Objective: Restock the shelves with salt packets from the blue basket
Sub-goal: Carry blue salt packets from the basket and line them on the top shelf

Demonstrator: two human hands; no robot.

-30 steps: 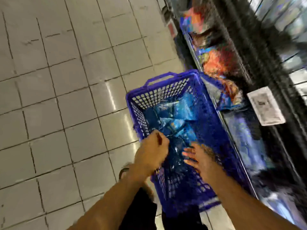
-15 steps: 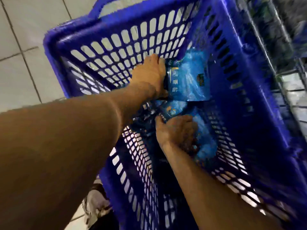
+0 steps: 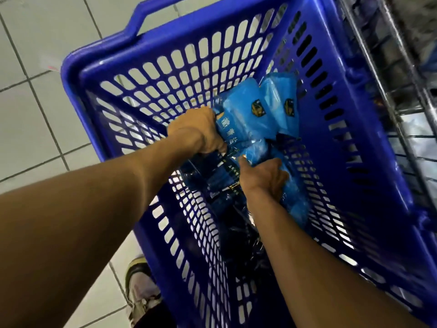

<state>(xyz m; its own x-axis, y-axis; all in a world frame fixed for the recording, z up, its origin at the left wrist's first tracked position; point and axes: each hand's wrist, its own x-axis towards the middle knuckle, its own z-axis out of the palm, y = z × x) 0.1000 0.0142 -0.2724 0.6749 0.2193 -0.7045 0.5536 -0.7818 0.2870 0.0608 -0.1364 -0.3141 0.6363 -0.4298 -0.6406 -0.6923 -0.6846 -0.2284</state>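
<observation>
Inside the blue basket [image 3: 236, 24], both hands are down among the salt packets [image 3: 257, 143], which lie heaped on its floor toward the far wall. The left hand [image 3: 196, 131] has its fingers curled round the edge of an upright light-blue packet [image 3: 243, 114] (white lettering runs down its face). The right hand [image 3: 262, 177] grips another packet [image 3: 293, 200] lower in the heap. A wire shelf [image 3: 402, 91] stands just beside the basket, and a shoe [image 3: 139, 292] rests on the tiled floor [image 3: 35, 114].

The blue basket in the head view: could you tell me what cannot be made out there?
- Packet count: the left hand, the right hand and shadow cover the pile of salt packets.
- Fingertips: tucked behind the packets.
- Shelves: blurred, cut off at the right edge.
- Packet print: too small.
</observation>
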